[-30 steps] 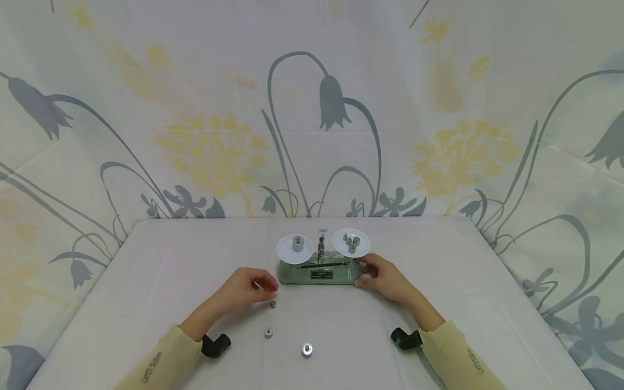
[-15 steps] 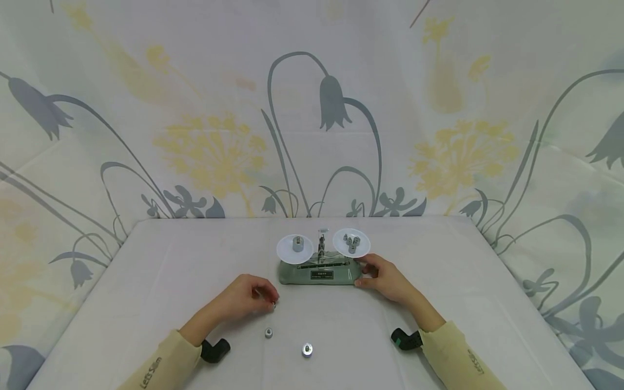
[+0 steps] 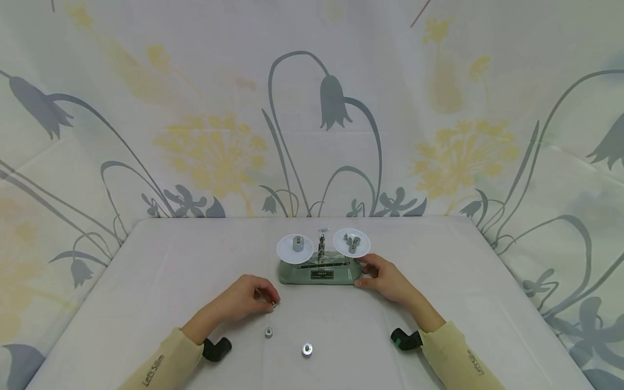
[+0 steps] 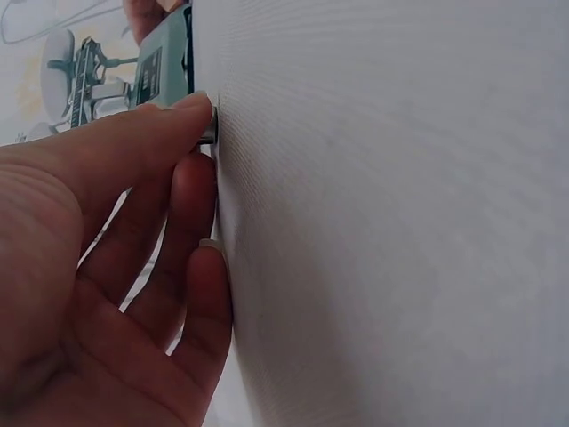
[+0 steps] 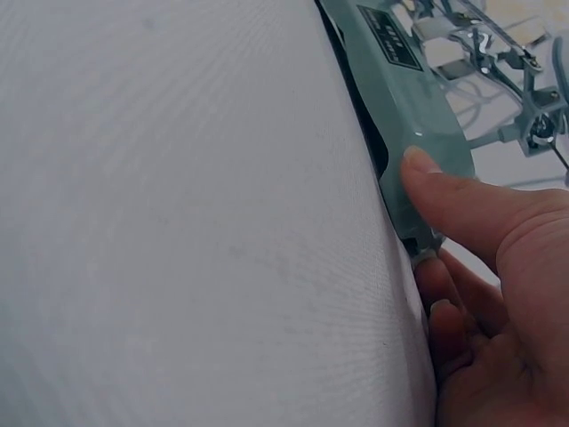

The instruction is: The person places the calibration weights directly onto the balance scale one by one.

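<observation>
A green balance scale [image 3: 322, 275] stands at the middle of the table. On its left pan [image 3: 285, 254] sits one large metal weight [image 3: 298, 244]; its right pan [image 3: 363, 250] bears several small weights [image 3: 352, 248]. My right hand [image 3: 387, 279] grips the right end of the base, thumb [image 5: 422, 169] in front and fingers behind. In front of the scale's left end, my left hand [image 3: 248, 297] pinches a small metal weight [image 4: 210, 133] between thumb and finger, low at the table. The hand mostly hides that weight.
Two more weights lie on the white table in front of the scale: a small one [image 3: 268, 332] and a larger one [image 3: 307, 350]. A flower-printed cloth [image 3: 331, 135] hangs behind the table's back edge.
My left hand has come down slightly toward me onto the small weight, which lay uncovered before, and now pinches it. The right hand and the scale have stayed still.
</observation>
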Demonstrator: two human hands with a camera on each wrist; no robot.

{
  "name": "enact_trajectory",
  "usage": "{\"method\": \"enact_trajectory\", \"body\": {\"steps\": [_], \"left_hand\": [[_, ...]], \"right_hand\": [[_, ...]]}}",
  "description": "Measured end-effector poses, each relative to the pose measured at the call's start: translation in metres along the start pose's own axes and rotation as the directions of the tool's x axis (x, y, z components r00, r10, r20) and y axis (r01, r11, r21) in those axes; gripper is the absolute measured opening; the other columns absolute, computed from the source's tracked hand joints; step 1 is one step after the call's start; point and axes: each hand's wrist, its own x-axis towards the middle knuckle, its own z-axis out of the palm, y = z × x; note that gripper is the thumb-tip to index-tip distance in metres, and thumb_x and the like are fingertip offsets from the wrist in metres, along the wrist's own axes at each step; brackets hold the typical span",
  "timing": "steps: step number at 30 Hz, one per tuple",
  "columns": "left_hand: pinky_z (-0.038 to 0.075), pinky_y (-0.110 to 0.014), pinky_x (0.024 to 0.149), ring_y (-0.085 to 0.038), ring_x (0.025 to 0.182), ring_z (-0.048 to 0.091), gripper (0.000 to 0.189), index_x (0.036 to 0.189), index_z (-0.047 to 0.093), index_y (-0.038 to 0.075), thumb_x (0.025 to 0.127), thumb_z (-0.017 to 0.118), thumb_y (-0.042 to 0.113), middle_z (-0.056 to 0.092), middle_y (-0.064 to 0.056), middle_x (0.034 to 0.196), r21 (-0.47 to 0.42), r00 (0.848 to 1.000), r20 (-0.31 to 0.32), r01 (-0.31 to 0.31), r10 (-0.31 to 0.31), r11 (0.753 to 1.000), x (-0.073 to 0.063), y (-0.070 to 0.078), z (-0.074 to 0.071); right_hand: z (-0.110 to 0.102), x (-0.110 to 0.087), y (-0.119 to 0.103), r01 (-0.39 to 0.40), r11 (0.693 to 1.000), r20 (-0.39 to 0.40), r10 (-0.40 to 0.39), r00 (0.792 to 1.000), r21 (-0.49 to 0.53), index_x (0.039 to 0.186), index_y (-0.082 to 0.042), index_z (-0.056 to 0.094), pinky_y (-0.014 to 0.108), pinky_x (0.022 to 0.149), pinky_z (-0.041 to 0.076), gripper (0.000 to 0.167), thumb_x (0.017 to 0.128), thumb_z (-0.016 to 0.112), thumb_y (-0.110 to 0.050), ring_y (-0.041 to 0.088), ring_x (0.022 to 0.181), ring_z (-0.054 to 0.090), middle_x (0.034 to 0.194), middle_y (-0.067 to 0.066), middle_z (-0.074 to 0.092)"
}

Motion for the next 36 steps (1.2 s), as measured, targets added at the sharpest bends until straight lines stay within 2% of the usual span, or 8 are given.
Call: {"method": "enact_trajectory", "body": {"steps": [9,15,29,36], "left_hand": [[0.05,-0.029,0.079,-0.011,0.086,0.063,0.015,0.094,0.074,0.015,0.084,0.079,0.005,0.069,0.008,0.091,-0.013,1.0,0.014,0.006,-0.006,1.0,0.0006,-0.0001,-0.0002],[0.049,-0.027,0.075,-0.01,0.083,0.061,0.014,0.093,0.074,0.016,0.084,0.079,0.006,0.069,0.008,0.09,-0.013,1.0,0.011,0.009,-0.009,1.0,0.0002,0.0009,-0.0004],[0.05,-0.027,0.072,-0.008,0.08,0.06,0.012,0.091,0.074,0.018,0.083,0.081,0.012,0.069,0.01,0.088,-0.003,1.0,-0.003,0.0,0.0,1.0,-0.0011,0.0032,-0.0022],[0.051,-0.027,0.072,-0.007,0.079,0.06,0.012,0.091,0.074,0.016,0.083,0.081,0.009,0.069,0.01,0.087,0.026,0.998,-0.04,-0.051,0.052,0.998,-0.0008,0.0046,-0.0065]], "right_hand": [[-0.0001,-0.0003,-0.0001,-0.004,1.0,-0.01,0.004,1.0,-0.008,0.133,-0.006,0.06,0.031,0.079,0.044,0.058,0.08,0.083,-0.016,0.022,0.097,0.055,0.111,0.006,0.062],[-0.0003,-0.001,-0.0008,-0.01,1.0,-0.006,0.01,1.0,0.004,0.133,-0.005,0.059,0.035,0.08,0.044,0.059,0.081,0.083,-0.015,0.025,0.099,0.055,0.113,0.009,0.062],[-0.001,-0.0011,-0.0031,-0.003,1.0,-0.009,0.003,1.0,0.016,0.133,-0.003,0.059,0.035,0.081,0.044,0.059,0.081,0.083,-0.014,0.026,0.1,0.055,0.115,0.01,0.062],[-0.0007,-0.002,-0.0042,-0.01,1.0,-0.003,0.01,1.0,0.014,0.134,-0.003,0.059,0.033,0.08,0.044,0.059,0.081,0.083,-0.014,0.025,0.099,0.055,0.115,0.01,0.062]]}}
